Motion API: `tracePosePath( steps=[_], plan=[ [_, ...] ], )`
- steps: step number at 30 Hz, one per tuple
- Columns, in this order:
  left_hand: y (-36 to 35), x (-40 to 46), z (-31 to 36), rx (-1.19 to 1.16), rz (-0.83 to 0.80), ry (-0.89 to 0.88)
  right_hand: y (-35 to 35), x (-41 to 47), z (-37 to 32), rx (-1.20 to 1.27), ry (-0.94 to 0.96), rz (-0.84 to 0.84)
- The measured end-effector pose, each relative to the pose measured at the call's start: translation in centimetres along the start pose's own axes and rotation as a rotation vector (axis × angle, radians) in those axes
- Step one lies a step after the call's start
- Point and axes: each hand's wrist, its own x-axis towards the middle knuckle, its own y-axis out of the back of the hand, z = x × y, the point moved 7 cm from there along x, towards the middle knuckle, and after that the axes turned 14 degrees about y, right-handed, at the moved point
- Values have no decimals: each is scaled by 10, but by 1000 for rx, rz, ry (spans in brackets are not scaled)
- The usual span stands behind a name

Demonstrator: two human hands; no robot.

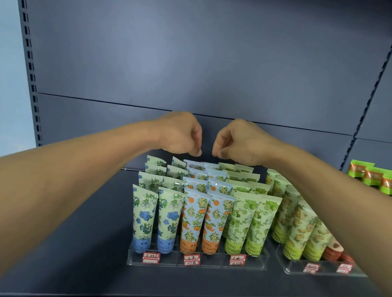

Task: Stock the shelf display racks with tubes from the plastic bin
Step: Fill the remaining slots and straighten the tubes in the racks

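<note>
A clear acrylic display rack stands on the dark shelf. It holds stepped rows of tubes: blue-flower tubes on the left, orange-fruit tubes in the middle, green-fruit tubes on the right. My left hand and my right hand hover side by side just above the back row. Both have thumb and fingers curled together, and I see nothing between them. A small gap separates the fingertips from the tube tops. The plastic bin is out of view.
A second clear rack to the right holds yellow-patterned tubes and a few red-capped ones. Green packets stand at the far right. The shelf's back panel rises behind, and bare shelf lies left of the racks.
</note>
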Motion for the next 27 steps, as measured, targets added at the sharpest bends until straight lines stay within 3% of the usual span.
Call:
tracePosePath(
  steps=[6,13,27],
  plan=[
    [-11,-14,6,157,-109,-58,-14,-7,-7,-57,-10,-135],
    [-27,-14,12,283,-92,-81,-27,-5,-12,-211,-30,-202],
    [-23,-18,13,304,31,-104,-31,-6,-6,-195,-53,-138]
  ],
)
